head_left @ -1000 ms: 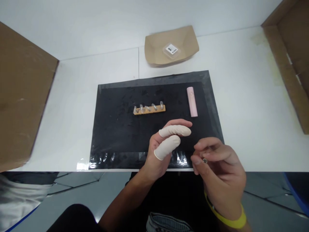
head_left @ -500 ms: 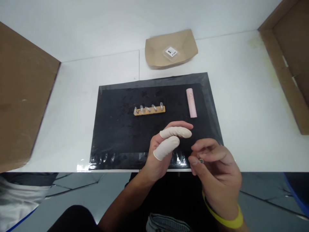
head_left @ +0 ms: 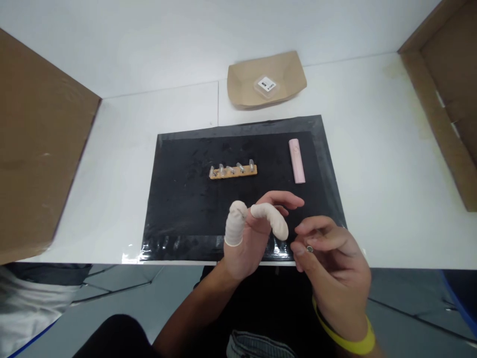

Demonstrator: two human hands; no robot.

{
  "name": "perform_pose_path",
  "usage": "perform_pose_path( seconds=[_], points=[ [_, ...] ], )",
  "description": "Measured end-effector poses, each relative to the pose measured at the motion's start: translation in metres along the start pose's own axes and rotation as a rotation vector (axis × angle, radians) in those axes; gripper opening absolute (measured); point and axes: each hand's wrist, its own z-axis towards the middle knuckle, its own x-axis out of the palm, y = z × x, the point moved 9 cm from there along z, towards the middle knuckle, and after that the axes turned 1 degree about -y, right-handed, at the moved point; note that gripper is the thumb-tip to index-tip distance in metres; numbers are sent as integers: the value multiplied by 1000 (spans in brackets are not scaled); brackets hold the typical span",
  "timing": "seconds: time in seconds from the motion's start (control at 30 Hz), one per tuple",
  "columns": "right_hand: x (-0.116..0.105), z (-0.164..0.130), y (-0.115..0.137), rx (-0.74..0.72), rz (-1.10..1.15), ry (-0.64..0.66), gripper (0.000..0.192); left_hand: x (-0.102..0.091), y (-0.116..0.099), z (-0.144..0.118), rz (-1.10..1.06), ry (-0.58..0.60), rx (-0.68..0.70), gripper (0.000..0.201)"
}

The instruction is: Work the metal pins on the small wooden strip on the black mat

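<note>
My left hand (head_left: 250,233) hovers over the near edge of the black mat (head_left: 186,199), with white finger cots on its thumb and forefinger; the fingers are apart and hold nothing. My right hand (head_left: 331,268), with a yellow wristband, pinches a small dark round part (head_left: 309,249) between thumb and forefinger, just right of the left hand. On the mat lie a small tan board with several clear pieces on it (head_left: 233,170) and a pink cylinder (head_left: 296,160).
A brown paper tray (head_left: 286,74) holding a small clear labelled packet (head_left: 267,85) sits behind the mat on the white table. Cardboard panels stand at the left (head_left: 33,164) and at the right (head_left: 447,89). The table's front edge runs under my hands.
My left thumb has lifted away from the forefinger, which now curls down toward the right hand. The right hand has stayed almost still with the small part.
</note>
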Motion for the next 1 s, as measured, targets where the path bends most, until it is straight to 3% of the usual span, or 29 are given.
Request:
perform_pose_path(
  seconds=[0.4, 0.6, 1.0],
  points=[
    [0, -1, -2, 14, 11, -19, 17, 0, -4, -2, 5, 14, 43, 63],
    [3, 0, -2, 1, 6, -3, 18, -5, -4, -3, -73, 11, 46, 15],
    [10, 2, -7, 25, -12, -3, 16, -16, -2, -4, -25, 1, 69, 21]
  ],
)
